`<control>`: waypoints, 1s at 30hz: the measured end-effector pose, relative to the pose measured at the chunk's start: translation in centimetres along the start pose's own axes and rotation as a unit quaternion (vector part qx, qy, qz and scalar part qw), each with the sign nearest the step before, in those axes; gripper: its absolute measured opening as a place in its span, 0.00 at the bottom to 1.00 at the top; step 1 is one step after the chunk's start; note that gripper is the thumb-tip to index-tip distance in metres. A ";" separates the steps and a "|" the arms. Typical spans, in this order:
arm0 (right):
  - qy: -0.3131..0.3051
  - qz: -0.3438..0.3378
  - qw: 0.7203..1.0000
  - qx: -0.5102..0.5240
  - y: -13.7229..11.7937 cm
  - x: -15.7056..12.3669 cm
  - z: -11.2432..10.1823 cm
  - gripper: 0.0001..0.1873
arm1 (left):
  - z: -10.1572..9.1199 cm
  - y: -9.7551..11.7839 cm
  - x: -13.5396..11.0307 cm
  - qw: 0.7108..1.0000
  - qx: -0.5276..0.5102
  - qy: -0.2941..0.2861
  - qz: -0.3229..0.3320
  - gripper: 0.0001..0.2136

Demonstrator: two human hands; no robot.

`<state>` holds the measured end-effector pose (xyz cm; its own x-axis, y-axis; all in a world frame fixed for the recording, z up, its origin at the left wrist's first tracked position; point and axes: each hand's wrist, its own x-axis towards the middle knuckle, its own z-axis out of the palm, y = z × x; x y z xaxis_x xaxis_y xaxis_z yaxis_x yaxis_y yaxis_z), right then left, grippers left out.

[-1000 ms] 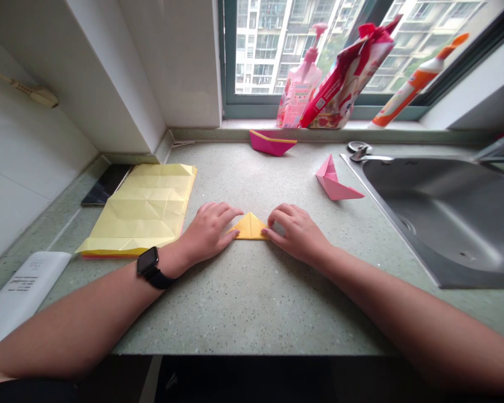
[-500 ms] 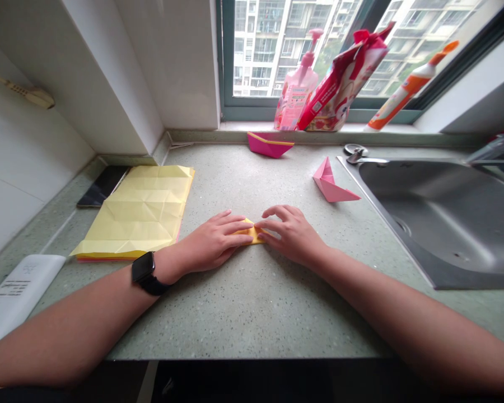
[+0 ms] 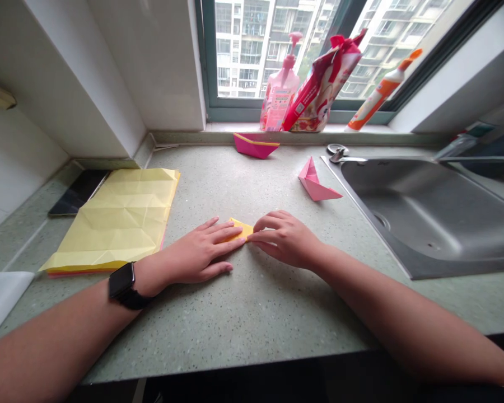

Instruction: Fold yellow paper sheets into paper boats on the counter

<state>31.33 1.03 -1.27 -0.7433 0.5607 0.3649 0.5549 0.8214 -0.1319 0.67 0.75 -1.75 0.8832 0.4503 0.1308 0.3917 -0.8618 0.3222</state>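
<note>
A small folded orange-yellow paper [image 3: 240,229] lies on the speckled green counter [image 3: 243,313]. My left hand [image 3: 193,254] lies flat on it with fingers stretched out, covering most of it. My right hand [image 3: 283,238] is at its right edge, fingers curled and fingertips pressed on the paper's corner. A black watch [image 3: 124,284] is on my left wrist.
A stack of creased yellow sheets [image 3: 117,218] lies to the left, a dark phone [image 3: 78,192] beyond it. Two pink paper boats [image 3: 255,145] [image 3: 315,182] sit further back. A steel sink [image 3: 428,212] is on the right. Bottles and a red pouch [image 3: 319,87] stand on the windowsill.
My left hand has slid right over the orange-yellow paper and flattened on it; the triangle seen earlier is now mostly covered. My right hand has closed in beside it. The view has shifted.
</note>
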 end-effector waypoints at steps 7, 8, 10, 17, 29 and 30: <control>-0.049 0.009 0.999 -0.015 -0.6 0.0 -0.5 0.11 | 0.1 -0.1 -0.1 1.000 0.007 -0.011 -0.002 0.30; -0.052 0.013 0.998 -0.015 -0.7 0.0 -0.5 0.11 | 0.1 -0.2 -0.1 1.000 0.007 -0.013 -0.002 0.30; -0.059 0.017 0.998 -0.014 -0.8 0.1 -0.5 0.11 | 0.1 -0.2 -0.1 1.000 0.007 -0.019 -0.004 0.30; -0.086 0.034 0.996 -0.018 -1.3 0.3 -0.6 0.12 | -0.1 0.1 0.1 1.000 0.005 -0.016 -0.017 0.30; -0.108 0.051 0.993 -0.021 -1.0 0.2 -2.1 0.12 | 0.0 0.7 0.5 0.998 0.015 -0.026 -0.052 0.27; -0.107 0.052 0.993 -0.019 -0.9 0.2 -2.2 0.12 | 0.0 0.6 0.5 0.998 0.015 -0.025 -0.052 0.27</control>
<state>31.52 0.16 0.91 -0.7416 0.6547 0.1460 0.6431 0.7559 -0.1228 1.33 0.39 -1.51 0.8492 0.5255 0.0516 0.4879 -0.8183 0.3041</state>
